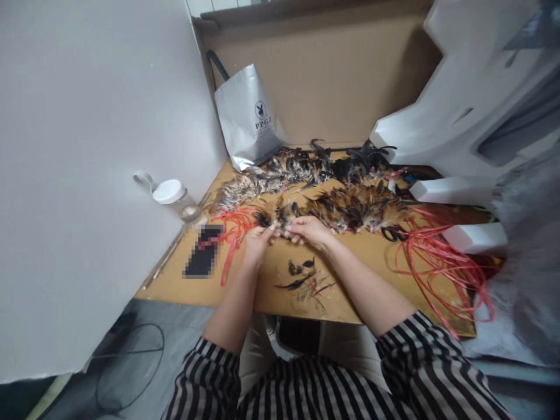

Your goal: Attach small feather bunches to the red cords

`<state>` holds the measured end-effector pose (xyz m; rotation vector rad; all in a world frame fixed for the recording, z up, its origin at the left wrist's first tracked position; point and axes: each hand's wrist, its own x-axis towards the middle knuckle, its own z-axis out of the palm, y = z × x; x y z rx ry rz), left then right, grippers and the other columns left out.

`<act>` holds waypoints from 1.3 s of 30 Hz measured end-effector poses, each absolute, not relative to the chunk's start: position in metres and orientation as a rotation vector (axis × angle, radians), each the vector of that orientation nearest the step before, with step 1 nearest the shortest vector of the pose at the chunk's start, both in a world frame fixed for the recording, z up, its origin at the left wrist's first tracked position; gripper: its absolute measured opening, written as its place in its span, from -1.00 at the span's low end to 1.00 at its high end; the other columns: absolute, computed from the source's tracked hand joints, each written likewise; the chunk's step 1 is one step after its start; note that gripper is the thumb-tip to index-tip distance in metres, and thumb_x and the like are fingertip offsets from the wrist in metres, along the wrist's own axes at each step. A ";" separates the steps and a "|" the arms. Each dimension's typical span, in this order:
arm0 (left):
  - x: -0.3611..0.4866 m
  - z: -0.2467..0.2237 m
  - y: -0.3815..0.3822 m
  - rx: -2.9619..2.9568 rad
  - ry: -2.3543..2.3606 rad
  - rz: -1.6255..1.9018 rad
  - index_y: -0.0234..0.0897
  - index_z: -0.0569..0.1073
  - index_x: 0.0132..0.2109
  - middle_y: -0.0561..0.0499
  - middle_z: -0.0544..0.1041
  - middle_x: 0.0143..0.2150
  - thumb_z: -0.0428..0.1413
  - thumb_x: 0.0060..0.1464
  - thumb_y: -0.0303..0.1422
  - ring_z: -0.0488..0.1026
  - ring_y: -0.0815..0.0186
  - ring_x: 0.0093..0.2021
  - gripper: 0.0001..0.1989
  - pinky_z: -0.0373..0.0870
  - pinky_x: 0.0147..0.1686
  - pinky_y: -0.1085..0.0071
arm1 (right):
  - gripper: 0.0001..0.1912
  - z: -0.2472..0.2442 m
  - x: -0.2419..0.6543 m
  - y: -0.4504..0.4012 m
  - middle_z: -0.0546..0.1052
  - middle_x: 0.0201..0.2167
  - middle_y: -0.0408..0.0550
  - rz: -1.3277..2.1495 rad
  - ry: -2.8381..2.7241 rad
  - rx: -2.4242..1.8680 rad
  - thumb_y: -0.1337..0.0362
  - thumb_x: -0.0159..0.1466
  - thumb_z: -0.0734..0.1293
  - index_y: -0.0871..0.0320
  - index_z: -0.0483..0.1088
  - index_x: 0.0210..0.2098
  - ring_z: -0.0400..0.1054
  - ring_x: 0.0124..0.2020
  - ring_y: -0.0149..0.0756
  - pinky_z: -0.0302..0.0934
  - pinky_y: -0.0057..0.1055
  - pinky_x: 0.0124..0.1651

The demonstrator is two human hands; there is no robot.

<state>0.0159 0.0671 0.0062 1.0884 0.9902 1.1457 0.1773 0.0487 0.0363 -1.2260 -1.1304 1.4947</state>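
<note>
My left hand (pixel 259 240) and my right hand (pixel 311 231) are close together over the table, fingers pinched at the base of a small bunch of feathers (pixel 280 211). Its dark and brown tips point away from me. Just behind my right hand lies a row of brown feather bunches (pixel 356 207). Red plastic strips (pixel 236 221) spread out beside my left hand. Nearer to me, some loose feathers (pixel 306 283) are scattered on the wooden tabletop (pixel 271 294).
Black and speckled feather bunches (pixel 301 166) line the back, near a silver bag (pixel 245 116). At left stand a lidded cup (pixel 177 198) and a blurred-out dark object (pixel 203 251). Scissors (pixel 394 234) and a red strip tangle (pixel 437 271) lie right, beside white foam pieces (pixel 475 238).
</note>
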 end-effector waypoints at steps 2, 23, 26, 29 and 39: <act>0.017 0.007 0.066 1.000 0.953 1.107 -0.38 0.49 -0.36 -0.09 0.53 -0.38 0.21 -0.22 -0.22 0.38 0.45 -0.51 -0.70 0.19 -0.55 0.55 | -0.69 0.037 0.176 0.049 0.48 -0.58 -0.10 1.477 -1.037 -1.173 0.13 -0.16 0.45 0.23 0.36 -0.55 0.26 -0.68 -0.52 0.05 -0.60 -0.69; 0.020 0.007 0.059 0.979 0.865 0.904 -0.40 0.47 -0.46 -0.04 0.49 -0.52 0.23 -0.24 -0.28 0.33 0.52 -0.58 -0.76 0.20 -0.57 0.59 | -0.75 0.032 0.160 0.045 0.20 -0.81 -0.30 1.196 -1.161 -1.215 0.14 -0.09 0.38 0.22 0.36 -0.61 -0.05 -0.75 -0.58 -0.17 -0.53 -0.66; 0.019 0.004 0.061 1.061 0.887 0.909 -0.40 0.46 -0.49 0.00 0.45 -0.59 0.23 -0.24 -0.26 0.31 0.51 -0.62 -0.76 0.20 -0.59 0.57 | -0.74 0.032 0.160 0.045 0.22 -0.81 -0.30 1.242 -1.132 -1.189 0.14 -0.11 0.39 0.22 0.34 -0.61 -0.03 -0.76 -0.58 -0.18 -0.55 -0.68; 0.018 0.001 0.064 1.141 0.906 0.942 -0.40 0.46 -0.49 0.01 0.43 -0.61 0.22 -0.22 -0.25 0.31 0.49 -0.63 -0.75 0.20 -0.59 0.55 | -0.72 0.032 0.163 0.047 0.24 -0.80 -0.28 1.270 -1.084 -1.177 0.10 -0.09 0.38 0.21 0.34 -0.58 -0.01 -0.78 -0.57 -0.15 -0.56 -0.70; 0.017 0.004 0.070 0.920 0.971 1.191 -0.41 0.44 -0.46 -0.07 0.52 -0.45 0.23 -0.25 -0.27 0.30 0.54 -0.62 -0.74 0.15 -0.62 0.59 | -0.86 0.028 0.191 0.053 0.45 -0.60 -0.14 0.721 -1.670 -1.545 0.26 0.00 0.30 0.20 0.45 -0.52 0.23 -0.58 -0.46 0.05 -0.54 -0.49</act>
